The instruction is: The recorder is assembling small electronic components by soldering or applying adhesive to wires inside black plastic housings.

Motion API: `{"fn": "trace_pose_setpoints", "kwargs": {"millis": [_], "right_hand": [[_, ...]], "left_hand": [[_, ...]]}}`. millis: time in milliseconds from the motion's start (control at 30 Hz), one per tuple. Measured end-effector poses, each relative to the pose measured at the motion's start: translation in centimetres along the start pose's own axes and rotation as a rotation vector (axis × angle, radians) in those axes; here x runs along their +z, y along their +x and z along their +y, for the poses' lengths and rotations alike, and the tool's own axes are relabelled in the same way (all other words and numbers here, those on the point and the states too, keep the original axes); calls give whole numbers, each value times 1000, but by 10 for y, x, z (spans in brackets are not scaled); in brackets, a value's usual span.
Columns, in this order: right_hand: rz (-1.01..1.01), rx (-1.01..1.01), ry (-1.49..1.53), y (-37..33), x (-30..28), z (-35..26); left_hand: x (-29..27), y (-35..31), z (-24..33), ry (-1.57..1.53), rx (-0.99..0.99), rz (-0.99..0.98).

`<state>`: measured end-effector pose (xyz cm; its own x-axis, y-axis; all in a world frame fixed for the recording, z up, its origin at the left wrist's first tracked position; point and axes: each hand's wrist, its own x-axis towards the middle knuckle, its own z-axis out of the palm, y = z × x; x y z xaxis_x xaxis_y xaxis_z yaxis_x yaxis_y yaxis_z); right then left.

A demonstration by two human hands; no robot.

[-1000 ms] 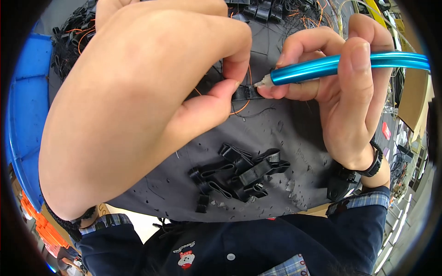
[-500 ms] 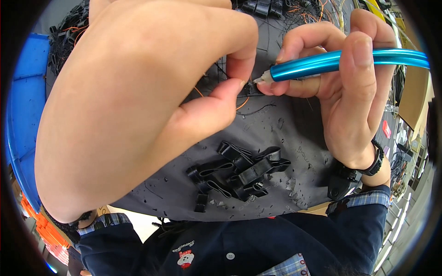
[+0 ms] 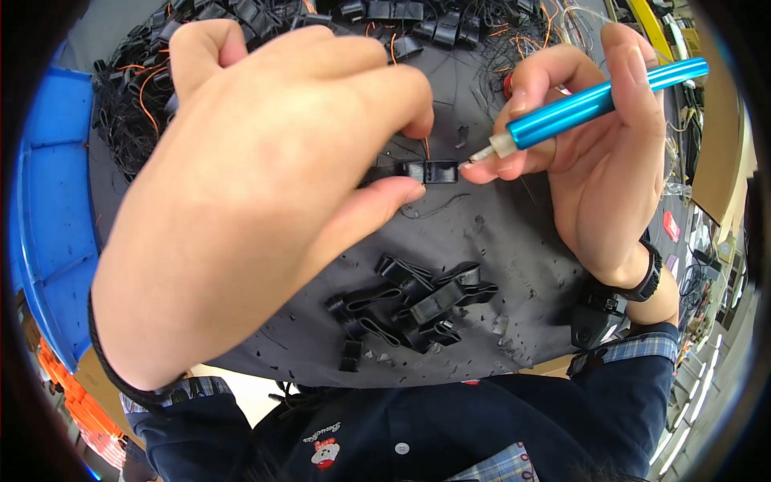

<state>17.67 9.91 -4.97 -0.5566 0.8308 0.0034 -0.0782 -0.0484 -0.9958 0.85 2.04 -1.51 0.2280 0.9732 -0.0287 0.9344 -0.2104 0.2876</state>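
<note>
Shiny black folded-strip bow (image 3: 441, 172): lies crosswise, upper centre, between parted digits of left hand (image 3: 281, 136), hold unclear; beside right hand (image 3: 601, 178), closed around metallic-blue tubular tool (image 3: 566, 117).

Bow (image 3: 442, 172) on tabletop (image 3: 502, 229) — bow pile (image 3: 438, 302) before it, threads (image 3: 120, 149) behind left, bin (image 3: 56, 177) far left

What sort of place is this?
Likely a small-parts assembly workshop: black folded loops piled on a dark work surface, plus a blue pen-like tool in the right hand.
</note>
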Motion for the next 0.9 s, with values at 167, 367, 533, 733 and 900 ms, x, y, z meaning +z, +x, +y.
{"fn": "trace_pose_setpoints", "kwargs": {"millis": [167, 367, 533, 733, 900], "right_hand": [[37, 56, 139, 4, -3, -8], [48, -59, 161, 0, -5, 1], [-64, -68, 9, 0, -8, -4], [-168, -116, -99, 1, -7, -1], [-151, -95, -166, 0, -6, -3]], "left_hand": [[6, -2, 7, 66, 32, 116], [13, 0, 0, 57, 47, 258], [-5, -4, 3, 98, 55, 76], [-2, -1, -2, -22, 3, 156], [-2, -1, -7, 98, 68, 135]]}}
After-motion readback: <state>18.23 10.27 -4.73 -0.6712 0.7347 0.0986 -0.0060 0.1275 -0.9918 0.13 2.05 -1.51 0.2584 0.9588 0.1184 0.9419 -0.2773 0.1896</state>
